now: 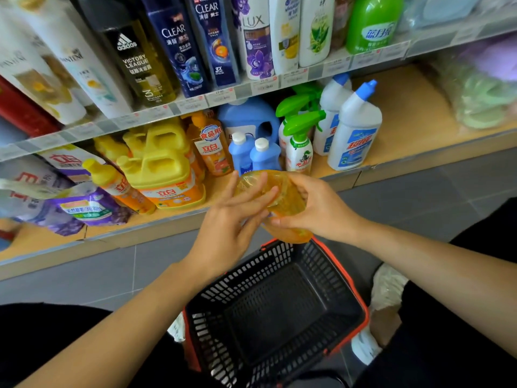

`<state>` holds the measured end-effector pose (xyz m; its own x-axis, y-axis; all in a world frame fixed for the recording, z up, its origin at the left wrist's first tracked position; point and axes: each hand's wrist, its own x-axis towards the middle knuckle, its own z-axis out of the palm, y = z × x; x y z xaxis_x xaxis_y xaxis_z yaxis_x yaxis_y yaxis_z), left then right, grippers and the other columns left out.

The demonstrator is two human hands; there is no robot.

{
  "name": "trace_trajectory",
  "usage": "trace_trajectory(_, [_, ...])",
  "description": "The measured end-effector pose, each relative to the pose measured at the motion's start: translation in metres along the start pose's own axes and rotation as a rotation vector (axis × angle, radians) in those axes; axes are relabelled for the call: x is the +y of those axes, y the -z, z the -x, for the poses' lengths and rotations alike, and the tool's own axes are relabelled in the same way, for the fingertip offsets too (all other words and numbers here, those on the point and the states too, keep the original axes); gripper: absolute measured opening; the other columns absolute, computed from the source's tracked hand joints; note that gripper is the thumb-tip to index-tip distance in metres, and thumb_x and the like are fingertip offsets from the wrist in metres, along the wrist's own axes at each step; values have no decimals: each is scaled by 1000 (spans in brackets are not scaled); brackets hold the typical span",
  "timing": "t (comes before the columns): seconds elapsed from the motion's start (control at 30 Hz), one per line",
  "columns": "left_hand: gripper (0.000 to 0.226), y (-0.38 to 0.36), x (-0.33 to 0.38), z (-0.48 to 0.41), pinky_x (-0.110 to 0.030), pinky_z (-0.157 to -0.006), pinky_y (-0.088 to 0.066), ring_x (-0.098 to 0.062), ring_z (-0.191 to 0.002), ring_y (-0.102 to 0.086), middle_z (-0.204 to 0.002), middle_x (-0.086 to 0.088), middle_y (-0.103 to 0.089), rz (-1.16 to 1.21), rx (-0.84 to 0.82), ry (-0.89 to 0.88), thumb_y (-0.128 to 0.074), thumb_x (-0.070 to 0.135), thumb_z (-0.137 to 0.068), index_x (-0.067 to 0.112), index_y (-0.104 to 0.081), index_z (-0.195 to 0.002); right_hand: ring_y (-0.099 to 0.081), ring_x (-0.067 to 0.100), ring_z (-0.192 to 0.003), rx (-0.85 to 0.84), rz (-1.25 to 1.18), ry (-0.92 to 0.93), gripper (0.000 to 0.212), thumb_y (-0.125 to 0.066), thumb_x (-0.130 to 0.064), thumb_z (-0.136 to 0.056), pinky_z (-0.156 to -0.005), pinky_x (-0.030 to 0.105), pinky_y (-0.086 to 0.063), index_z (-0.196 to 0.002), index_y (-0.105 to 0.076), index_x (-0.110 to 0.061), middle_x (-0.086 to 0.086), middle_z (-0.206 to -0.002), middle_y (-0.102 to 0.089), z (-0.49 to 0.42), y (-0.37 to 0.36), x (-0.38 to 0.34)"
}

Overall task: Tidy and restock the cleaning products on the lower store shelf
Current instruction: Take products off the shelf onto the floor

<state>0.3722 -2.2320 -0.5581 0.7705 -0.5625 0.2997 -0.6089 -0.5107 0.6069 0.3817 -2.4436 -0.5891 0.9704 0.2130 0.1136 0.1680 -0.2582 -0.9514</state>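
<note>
An orange, translucent bottle (pixel 285 203) hangs above the basket in front of the lower shelf (pixel 414 127). My right hand (pixel 313 208) grips it from the right, fingers curled round its body. My left hand (pixel 232 219) lies against its left side with straight, spread fingers touching it. On the lower shelf stand yellow detergent jugs (pixel 162 169), an orange dish-soap bottle (pixel 214 149), two small blue bottles (pixel 253 155), green-trigger sprayers (pixel 299 138) and white toilet-cleaner bottles (pixel 354 130).
A black basket with a red rim (pixel 279 312) sits on the grey floor below my hands, nothing in it. Purple refill pouches (pixel 81 208) lie at the shelf's left. Shampoo bottles (pixel 179 51) fill the upper shelf. Bare wood shows at the lower shelf's right.
</note>
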Motion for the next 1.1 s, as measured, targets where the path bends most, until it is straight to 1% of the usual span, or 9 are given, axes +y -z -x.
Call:
trace_trajectory(0.1, [39,-6,-2,4,-57,-120,-31,-23,-145,-43,-142,-2,-60,-57,45,-30,-62,1,-97,10,-63,-136,-67,11,-111,8,-4,-4,69,-92,-21,-66,-98,44,-53,-128,-60,-23,-5,-119,-70,1,-1,2])
trace_trajectory(0.23, [30,-3,-1,1,-43,-115,-40,-19,-126,-63,-130,-2,-70,-56,97,-53,-68,7,-95,11,-72,-124,-67,11,-111,-2,-29,-34,67,-91,-14,-67,-99,41,-53,-127,-62,-17,-4,-118,-71,2,-2,3])
trace_trajectory(0.37, [19,6,-1,-8,-45,-103,-45,-20,-118,-59,-115,-1,-72,109,142,153,-73,22,-91,14,-79,-108,-68,7,-108,0,-75,-52,67,-91,-13,-67,-95,29,-54,-125,-61,-29,-10,-116,-72,3,-2,1])
trace_trajectory(0.5, [28,6,-1,-14,-37,-99,-49,-15,-119,-54,-115,0,-59,252,189,352,-76,42,-78,23,-77,-98,-67,8,-111,5,-83,-39,72,-91,-15,-68,-97,34,-54,-131,-59,-24,-9,-119,-71,4,-3,-3])
trace_trajectory(0.6, [37,8,-2,-20,-23,-81,-53,-6,-107,-60,-116,0,-56,379,213,440,-81,46,-69,28,-72,-101,-66,10,-113,3,-101,-31,72,-90,-15,-68,-99,40,-54,-132,-58,-28,-8,-121,-70,5,-2,-5])
trace_trajectory(0.77, [25,12,-13,-24,-33,-82,-59,-24,-99,-69,-111,-8,-69,538,211,512,-82,15,-84,21,-69,-105,-65,13,-115,5,-94,-3,69,-89,-18,-66,-102,45,-51,-125,-59,-38,-8,-121,-70,8,-1,-8])
trace_trajectory(0.87, [24,13,-17,-24,-33,-84,-60,-18,-96,-71,-111,-8,-72,633,216,518,-68,5,-94,23,-70,-109,-67,10,-112,15,-121,-13,66,-90,-17,-67,-97,32,-54,-123,-61,-37,-10,-119,-71,8,1,-9])
trace_trajectory(0.97, [26,10,-19,-22,-28,-85,-58,-9,-99,-70,-108,5,-75,709,208,524,-56,8,-102,23,-68,-120,-70,10,-105,23,-173,-32,59,-88,-12,-71,-85,20,-54,-120,-63,-32,-10,-113,-74,8,4,-11])
trace_trajectory(1.1, [35,5,-21,-18,-31,-90,-58,-12,-110,-69,-121,2,-71,740,175,553,-51,22,-105,22,-55,-140,-72,15,-102,26,-257,-75,48,-85,-12,-76,-82,25,-57,-119,-65,-20,-2,-109,-75,7,4,-11])
